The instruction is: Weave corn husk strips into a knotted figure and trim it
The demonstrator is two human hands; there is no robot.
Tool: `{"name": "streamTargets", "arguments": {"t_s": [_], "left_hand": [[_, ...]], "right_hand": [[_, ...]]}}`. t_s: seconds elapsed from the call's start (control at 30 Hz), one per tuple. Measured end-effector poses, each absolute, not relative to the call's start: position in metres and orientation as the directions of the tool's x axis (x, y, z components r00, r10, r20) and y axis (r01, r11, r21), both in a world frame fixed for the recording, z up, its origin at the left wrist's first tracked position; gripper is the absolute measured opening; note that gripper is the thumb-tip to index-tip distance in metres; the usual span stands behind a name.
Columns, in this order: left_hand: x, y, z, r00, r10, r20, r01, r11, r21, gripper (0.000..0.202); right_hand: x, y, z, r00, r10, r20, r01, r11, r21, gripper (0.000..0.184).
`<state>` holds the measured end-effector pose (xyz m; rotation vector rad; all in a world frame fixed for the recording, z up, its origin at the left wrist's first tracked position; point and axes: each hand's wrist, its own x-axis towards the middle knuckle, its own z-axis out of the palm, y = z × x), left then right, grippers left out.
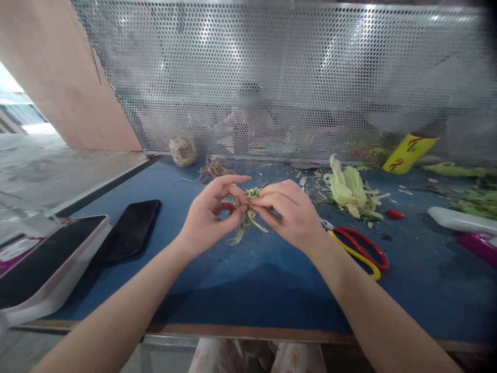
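Over the middle of the blue tabletop, my left hand (212, 212) and my right hand (287, 210) meet at the fingertips. Both pinch a small bundle of pale green plant strips (250, 217), and some thin ends hang below the fingers. Its exact kind is too small to make out. The left index finger points out above the pinch. Just right of my right wrist lie scissors (355, 248) with one red and one yellow handle; their blades are partly hidden behind the hand.
Left are a black phone (134, 228) and a propped, white-edged device (58, 259). Behind sit a wrapped lump (181, 151) and brown fibres (217, 168). Right lie pale husks (349, 189), a red object (395, 214), a yellow wrapper (409, 153) and a white-handled tool (462, 220). Perforated metal (291, 77) closes the back.
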<state>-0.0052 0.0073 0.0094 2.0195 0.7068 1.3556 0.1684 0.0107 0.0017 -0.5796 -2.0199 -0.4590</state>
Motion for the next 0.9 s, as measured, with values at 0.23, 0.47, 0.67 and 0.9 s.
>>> {"name": "streamTargets", "arguments": {"t_s": [0.23, 0.47, 0.67, 0.9], "left_hand": [[-0.010, 0.011, 0.003, 0.309, 0.507, 0.804, 0.516, -0.800, 0.306, 0.032], [-0.012, 0.015, 0.008, 0.304, 0.446, 0.842, 0.669, -0.729, 0.144, 0.021], [-0.015, 0.017, 0.006, 0.311, 0.429, 0.848, 0.703, -0.705, 0.099, 0.017], [-0.019, 0.020, 0.008, 0.327, 0.448, 0.832, 0.708, -0.700, 0.099, 0.013]], "right_hand": [[0.168, 0.012, 0.001, -0.458, 0.194, 0.868, 0.664, 0.724, 0.189, 0.009], [0.166, 0.010, 0.000, -0.511, 0.201, 0.836, 0.722, 0.628, 0.290, 0.013], [0.162, 0.009, -0.003, -0.569, 0.236, 0.788, 0.711, 0.623, 0.326, 0.023], [0.159, 0.007, -0.002, -0.629, 0.240, 0.739, 0.671, 0.648, 0.360, 0.024]]}}
